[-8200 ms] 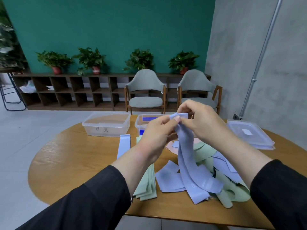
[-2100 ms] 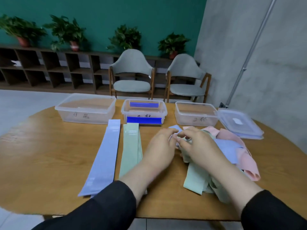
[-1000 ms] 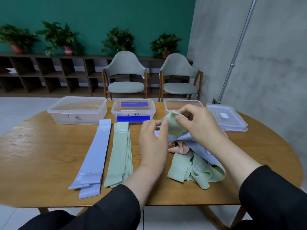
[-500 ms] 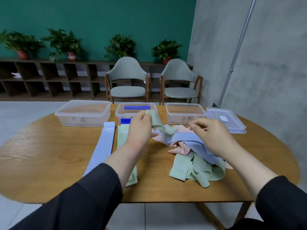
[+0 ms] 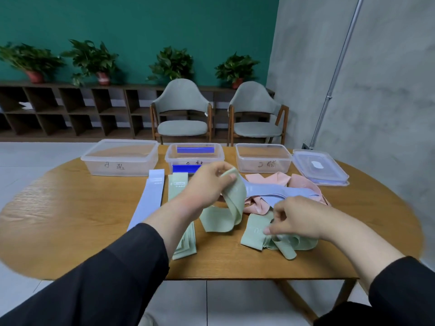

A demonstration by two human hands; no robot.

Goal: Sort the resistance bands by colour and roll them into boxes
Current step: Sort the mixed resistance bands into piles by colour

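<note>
On the worktop (image 5: 70,208) we see three boxes (image 5: 120,157) in a row at the far edge, a lid (image 5: 320,170) right of them. Before the boxes, two flat bands (image 5: 150,198) lie side by side on the left; a tangled heap of bands (image 5: 294,194) lies on the right. Two chairs (image 5: 182,114) stand behind the worktop.

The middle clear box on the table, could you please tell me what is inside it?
Inside the middle box a bright blue band shows through the clear wall. The left hand, gripping a green band, covers its lower right corner, so anything there is hidden.
</note>
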